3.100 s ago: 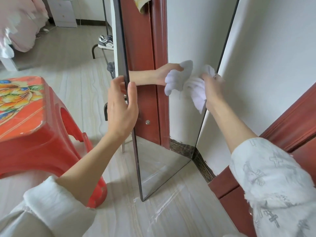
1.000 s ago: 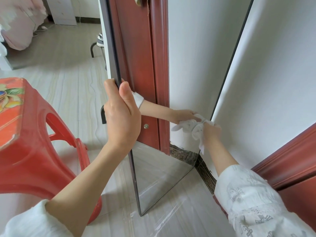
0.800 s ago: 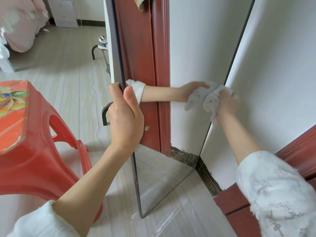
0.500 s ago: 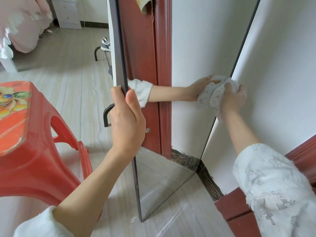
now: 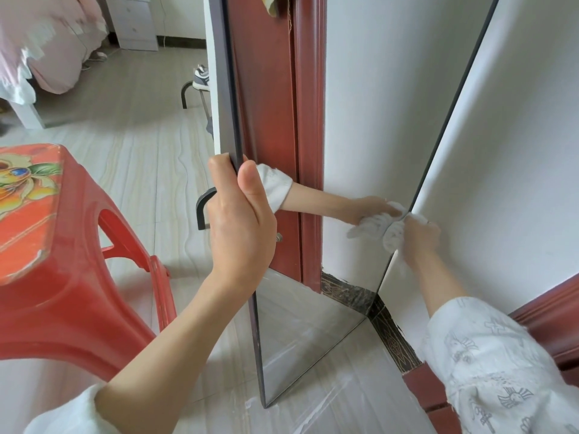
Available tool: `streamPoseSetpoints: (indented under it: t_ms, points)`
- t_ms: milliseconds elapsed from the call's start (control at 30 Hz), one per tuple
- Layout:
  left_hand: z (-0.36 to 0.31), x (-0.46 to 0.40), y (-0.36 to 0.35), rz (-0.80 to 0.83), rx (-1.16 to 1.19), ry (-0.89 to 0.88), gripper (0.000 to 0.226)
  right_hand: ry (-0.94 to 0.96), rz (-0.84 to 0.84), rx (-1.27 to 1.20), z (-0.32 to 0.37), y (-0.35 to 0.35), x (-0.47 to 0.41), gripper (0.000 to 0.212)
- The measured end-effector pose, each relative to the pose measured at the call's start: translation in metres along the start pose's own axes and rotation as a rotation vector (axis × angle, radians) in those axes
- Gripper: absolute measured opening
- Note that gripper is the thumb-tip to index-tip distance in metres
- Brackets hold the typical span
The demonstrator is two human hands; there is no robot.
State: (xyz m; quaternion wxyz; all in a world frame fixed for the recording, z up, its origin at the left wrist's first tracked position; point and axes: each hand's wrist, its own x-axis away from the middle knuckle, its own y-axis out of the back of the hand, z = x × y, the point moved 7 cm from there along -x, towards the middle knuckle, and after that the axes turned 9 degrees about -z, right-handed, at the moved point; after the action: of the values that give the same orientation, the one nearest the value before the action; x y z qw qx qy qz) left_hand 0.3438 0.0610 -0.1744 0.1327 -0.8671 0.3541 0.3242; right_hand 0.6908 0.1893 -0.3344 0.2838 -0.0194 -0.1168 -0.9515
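Observation:
A tall black-framed mirror (image 5: 344, 120) stands on the floor and leans toward the white wall. My left hand (image 5: 239, 220) grips its left edge at mid height, fingers behind the frame and thumb in front. My right hand (image 5: 418, 239) holds a crumpled white cloth (image 5: 395, 238) and presses it against the glass near the mirror's right edge. The glass reflects my right hand, the cloth and a red door frame.
A red plastic stool (image 5: 62, 255) with a flower print stands close at the left. The white wall (image 5: 517, 151) and red wooden trim (image 5: 548, 311) are at the right. A bed (image 5: 40, 51), a white cabinet (image 5: 134, 23) and a shoe (image 5: 200, 78) lie farther back.
My right hand with the cloth has moved down the glass along the right edge since half a second ago. My left hand keeps its grip on the left edge.

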Motion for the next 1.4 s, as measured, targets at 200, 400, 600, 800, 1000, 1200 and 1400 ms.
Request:
streamPoseSetpoints:
  t_ms: [200, 400, 600, 800, 1000, 1200, 1400]
  points:
    - [-0.001, 0.000, 0.000, 0.001, 0.011, 0.001, 0.023, 0.085, -0.076, -0.137, 0.029, 0.004, 0.012, 0.033]
    - [0.001, -0.001, -0.001, -0.004, 0.007, -0.004, 0.023, -0.231, 0.127, 0.050, -0.052, -0.005, 0.016, 0.036]
    - [0.000, -0.002, -0.001, 0.008, 0.010, -0.002, 0.019, -0.180, 0.092, 0.233, -0.037, 0.022, 0.017, 0.036]
    - [0.000, 0.000, 0.000, 0.022, 0.018, 0.035, 0.018, -0.031, 0.002, -0.281, 0.062, 0.024, 0.030, 0.014]
    - [-0.002, -0.001, 0.000, 0.035, 0.028, 0.052, 0.018, 0.154, -0.012, -0.291, 0.086, 0.005, 0.072, 0.018]
    - [-0.003, 0.000, 0.000, 0.038, 0.038, 0.047, 0.019, -0.039, 0.112, 0.129, -0.042, 0.005, 0.078, 0.039]
    - [-0.003, 0.001, -0.001, 0.035, 0.022, 0.047, 0.019, -0.105, 0.157, 0.190, -0.047, 0.004, 0.077, 0.043]
